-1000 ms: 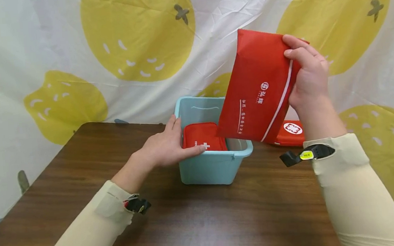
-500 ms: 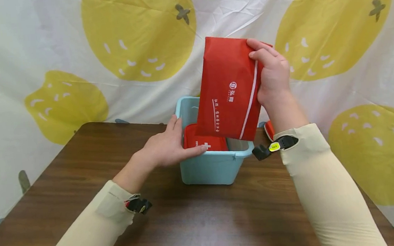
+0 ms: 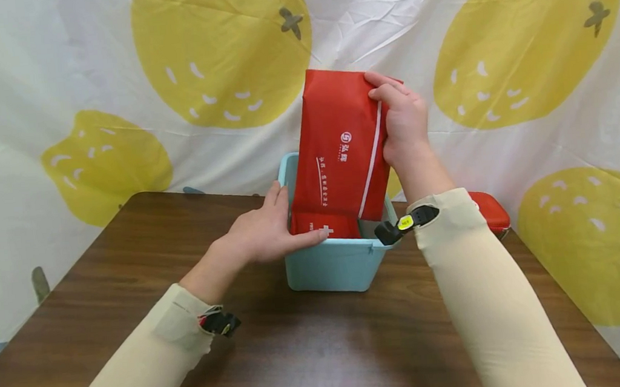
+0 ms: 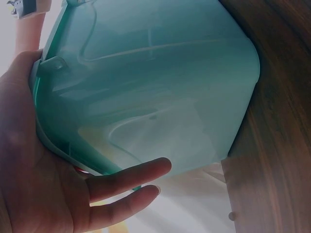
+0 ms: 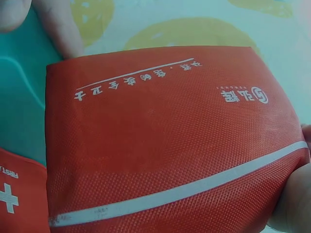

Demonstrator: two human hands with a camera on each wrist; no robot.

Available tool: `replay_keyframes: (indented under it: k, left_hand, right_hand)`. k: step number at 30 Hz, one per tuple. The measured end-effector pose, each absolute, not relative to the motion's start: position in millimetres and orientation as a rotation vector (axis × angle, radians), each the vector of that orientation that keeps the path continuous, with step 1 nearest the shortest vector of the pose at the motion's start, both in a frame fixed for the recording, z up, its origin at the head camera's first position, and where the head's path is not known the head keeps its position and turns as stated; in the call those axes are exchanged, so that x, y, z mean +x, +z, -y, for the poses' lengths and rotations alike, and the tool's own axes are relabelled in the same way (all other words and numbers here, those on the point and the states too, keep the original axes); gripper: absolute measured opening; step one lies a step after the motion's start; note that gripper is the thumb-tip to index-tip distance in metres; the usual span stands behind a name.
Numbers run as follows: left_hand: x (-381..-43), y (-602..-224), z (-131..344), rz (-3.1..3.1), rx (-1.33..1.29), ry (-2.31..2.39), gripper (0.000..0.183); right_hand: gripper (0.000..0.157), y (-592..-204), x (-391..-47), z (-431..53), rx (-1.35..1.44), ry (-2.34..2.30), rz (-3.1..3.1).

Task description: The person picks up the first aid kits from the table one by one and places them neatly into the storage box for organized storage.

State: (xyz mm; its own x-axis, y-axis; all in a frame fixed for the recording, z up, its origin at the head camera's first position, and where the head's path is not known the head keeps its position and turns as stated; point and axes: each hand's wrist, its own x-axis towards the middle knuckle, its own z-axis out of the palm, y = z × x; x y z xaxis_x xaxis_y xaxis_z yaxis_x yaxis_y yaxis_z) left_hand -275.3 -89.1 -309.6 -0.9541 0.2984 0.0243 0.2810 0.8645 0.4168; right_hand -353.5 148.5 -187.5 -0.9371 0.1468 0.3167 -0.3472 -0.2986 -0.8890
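My right hand (image 3: pixel 407 119) grips the upper right edge of a flat red pouch (image 3: pixel 333 137) with white lettering and a white stripe. The pouch stands tilted over a light blue bin (image 3: pixel 327 271), its lower end within the bin's rim. Inside the bin is a smaller red first aid pouch (image 3: pixel 318 224) with a white cross, partly covered by the held one. My left hand (image 3: pixel 261 231) rests at the bin's front left corner, thumb along the front rim. In the left wrist view, two straight fingers (image 4: pixel 131 175) reach along the bin's outer side.
Another red case (image 3: pixel 491 212) lies on the brown wooden table (image 3: pixel 322 350) to the right of the bin, partly behind my right sleeve. A white curtain (image 3: pixel 225 163) with yellow lemons hangs behind the table.
My right hand has carried the red pouch leftward and down, from beside the bin to over it. The left hand and the bin have stayed in place.
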Motion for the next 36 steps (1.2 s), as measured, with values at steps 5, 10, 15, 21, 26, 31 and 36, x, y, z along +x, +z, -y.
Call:
replay_keyframes:
  k: [5,10,15,21,26,31,36]
  left_hand:
    - [-275.0,-310.3,89.8,-2.996,0.465,0.661,0.127]
    - [-273.6,-310.5,89.6,-2.997,0.459,0.648,0.129]
    - [-272.5,-310.4,89.3,-3.003,0.464,0.640,0.130]
    - [-270.7,-310.3,88.5,-3.003,0.476,0.645,0.130]
    - [-270.0,-309.6,86.9,-2.995,0.484,0.642,0.128]
    - [-269.7,-308.9,86.7,-3.003,0.481,0.627,0.128]
    - [-270.5,-309.3,86.9,-3.006,0.481,0.627,0.128]
  right_hand:
    - [0.034,-199.5,-364.7,-145.4,0.163,2.272,1.707]
    - [0.040,-210.8,-373.6,-142.6,0.096,2.278,1.758]
    - [0.040,-221.3,-378.0,-139.8,0.025,2.291,1.817]
    - [0.042,-230.1,-383.8,-138.1,-0.033,2.329,1.861]
    - [0.040,-235.3,-388.2,-139.8,-0.063,2.341,1.877]
    - [0.040,-239.8,-389.5,-141.9,-0.084,2.220,2.077]
    - [0.043,-245.4,-387.9,-145.4,-0.045,1.981,2.398]
